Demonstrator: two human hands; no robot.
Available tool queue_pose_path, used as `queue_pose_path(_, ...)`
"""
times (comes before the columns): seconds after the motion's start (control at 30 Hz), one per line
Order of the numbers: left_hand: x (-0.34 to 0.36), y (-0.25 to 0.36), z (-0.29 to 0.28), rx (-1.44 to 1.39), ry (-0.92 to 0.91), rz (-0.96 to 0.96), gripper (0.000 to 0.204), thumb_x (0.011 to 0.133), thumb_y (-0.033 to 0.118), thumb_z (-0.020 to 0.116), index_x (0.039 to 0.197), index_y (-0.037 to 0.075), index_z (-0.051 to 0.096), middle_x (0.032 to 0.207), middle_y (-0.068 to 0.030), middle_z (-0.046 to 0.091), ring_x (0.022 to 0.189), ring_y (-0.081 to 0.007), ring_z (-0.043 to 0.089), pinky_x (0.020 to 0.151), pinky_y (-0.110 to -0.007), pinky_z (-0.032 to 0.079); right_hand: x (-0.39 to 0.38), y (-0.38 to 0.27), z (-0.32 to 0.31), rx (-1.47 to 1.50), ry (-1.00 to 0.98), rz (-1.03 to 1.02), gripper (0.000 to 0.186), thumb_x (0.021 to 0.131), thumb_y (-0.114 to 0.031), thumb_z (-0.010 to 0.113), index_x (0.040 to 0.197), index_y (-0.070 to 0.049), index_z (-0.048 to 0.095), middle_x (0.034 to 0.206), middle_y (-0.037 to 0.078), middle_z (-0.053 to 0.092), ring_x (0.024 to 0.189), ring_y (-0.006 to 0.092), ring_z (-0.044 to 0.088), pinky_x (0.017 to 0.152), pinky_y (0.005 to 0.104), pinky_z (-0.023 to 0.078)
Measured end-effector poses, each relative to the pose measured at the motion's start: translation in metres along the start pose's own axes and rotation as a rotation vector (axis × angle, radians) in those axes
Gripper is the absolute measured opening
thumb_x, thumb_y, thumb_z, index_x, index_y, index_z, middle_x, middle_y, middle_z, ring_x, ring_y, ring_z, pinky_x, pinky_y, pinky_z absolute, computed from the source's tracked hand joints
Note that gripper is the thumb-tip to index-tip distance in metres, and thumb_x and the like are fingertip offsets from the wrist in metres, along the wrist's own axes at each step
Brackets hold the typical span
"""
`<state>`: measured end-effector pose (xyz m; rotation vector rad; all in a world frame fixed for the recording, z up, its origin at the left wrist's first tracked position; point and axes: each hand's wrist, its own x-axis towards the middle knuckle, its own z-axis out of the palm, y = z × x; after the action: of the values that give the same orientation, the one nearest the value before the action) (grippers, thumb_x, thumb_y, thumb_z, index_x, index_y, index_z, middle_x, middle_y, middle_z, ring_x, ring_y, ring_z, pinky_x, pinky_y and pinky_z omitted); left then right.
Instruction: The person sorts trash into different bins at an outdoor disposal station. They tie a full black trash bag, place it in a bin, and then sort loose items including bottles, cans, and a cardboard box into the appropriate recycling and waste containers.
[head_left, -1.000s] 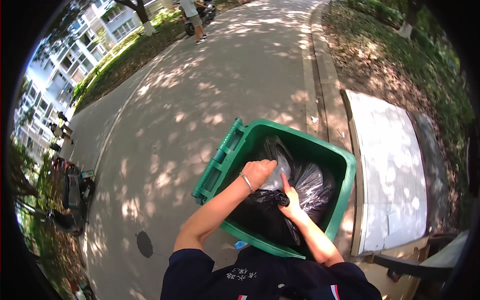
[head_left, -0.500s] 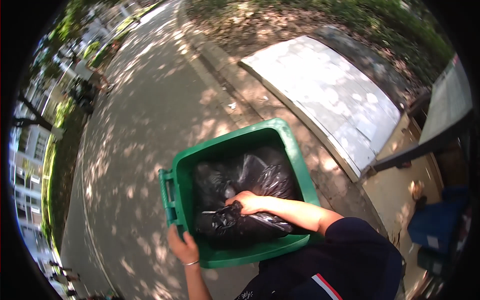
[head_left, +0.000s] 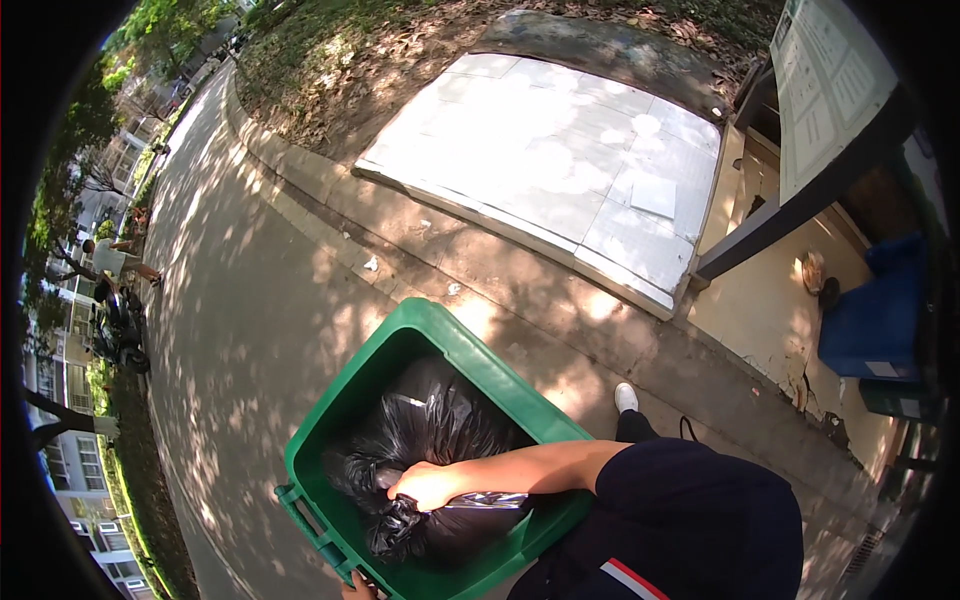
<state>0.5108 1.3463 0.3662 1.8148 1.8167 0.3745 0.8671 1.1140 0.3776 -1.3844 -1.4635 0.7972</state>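
Inside the open green wheeled bin [head_left: 487, 367] lie crumpled black rubbish bags [head_left: 435, 415]. Across them reaches my right hand [head_left: 420, 486], its fingers closed round the gathered top of a black bag. At the bottom edge, my left hand [head_left: 358, 585] is on the bin's hinged handle bar [head_left: 320, 535], fingers curled and partly out of view. My foot in a white shoe [head_left: 626, 398] shows right of the bin.
A white tiled platform [head_left: 520, 140] lies beyond the kerb [head_left: 300, 200]. At right stand a notice board [head_left: 830, 70] on a dark post and blue bins [head_left: 870, 315]. At far left are a person [head_left: 110, 258], parked scooters [head_left: 125, 330] and trees along the road.
My view has swung rightward toward the platform and blue bins. My left hand moved from over the bags down to the bin's handle side. My right hand still grips the bag top.
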Motion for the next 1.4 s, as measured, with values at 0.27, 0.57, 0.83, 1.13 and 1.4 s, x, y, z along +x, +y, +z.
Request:
queue_pose_path(0.27, -0.102, 0.047, 0.014, 0.436, -0.064, -0.007, 0.056, 0.073, 0.048, 0.054, 0.089, -0.005, 0.055, 0.066, -0.0118, 0.056, 0.060, -0.0216, 0.051, 0.055, -0.036, 0.042, -0.034, 0.036, -0.083, -0.008, -0.012, 0.005, 0.031, 0.063, -0.011, 0.052, 0.093, -0.013, 0.054, 0.085, 0.012, 0.057, 0.086, 0.0309, 0.053, 0.070, 0.0402, 0.041)
queue_pose_path(0.57, -0.284, 0.246, 0.059, 0.403, -0.104, -0.359, 0.054, 0.072, 0.054, 0.052, 0.073, 0.000, 0.061, 0.061, -0.0055, 0.058, 0.055, -0.0152, 0.052, 0.052, -0.027, 0.042, -0.052, 0.063, -0.151, -0.164, -0.228, -0.044, 0.045, 0.060, -0.006, 0.054, 0.104, -0.012, 0.050, 0.080, 0.014, 0.057, 0.083, 0.0317, 0.054, 0.075, 0.0393, 0.039)
queue_pose_path(0.83, -0.335, 0.225, 0.087, -0.024, -0.080, -0.342, 0.044, 0.083, 0.040, 0.044, 0.083, -0.001, 0.058, 0.063, -0.0075, 0.055, 0.051, -0.0134, 0.047, 0.047, -0.028, 0.039, -0.064, 0.067, -0.181, -0.353, -0.134, -0.414, 0.005, 0.063, -0.011, 0.052, 0.066, -0.009, 0.049, 0.057, 0.007, 0.050, 0.063, 0.0261, 0.051, 0.079, 0.0390, 0.031)
queue_pose_path(1.13, -0.371, 0.283, 0.151, -0.261, 0.081, -0.390, 0.024, 0.082, 0.028, 0.051, 0.079, 0.004, 0.047, 0.051, -0.0021, 0.048, 0.035, -0.0079, 0.040, 0.033, -0.020, 0.033, -0.096, 0.066, -0.265, -0.564, -0.265, -0.094, 0.008, 0.066, -0.012, 0.052, 0.074, -0.010, 0.053, 0.062, 0.005, 0.052, 0.074, 0.0223, 0.049, 0.086, 0.0434, 0.034)
queue_pose_path(1.4, -0.413, 0.357, 0.193, -0.143, 0.213, -0.401, 0.026, 0.078, 0.026, 0.056, 0.077, 0.001, 0.049, 0.058, -0.0065, 0.054, 0.040, -0.0127, 0.049, 0.037, -0.025, 0.039, -0.122, 0.101, -0.328, -0.067, -0.373, 0.164, 0.038, 0.060, -0.006, 0.060, 0.097, -0.004, 0.049, 0.084, 0.013, 0.056, 0.081, 0.0308, 0.052, 0.069, 0.0385, 0.043)
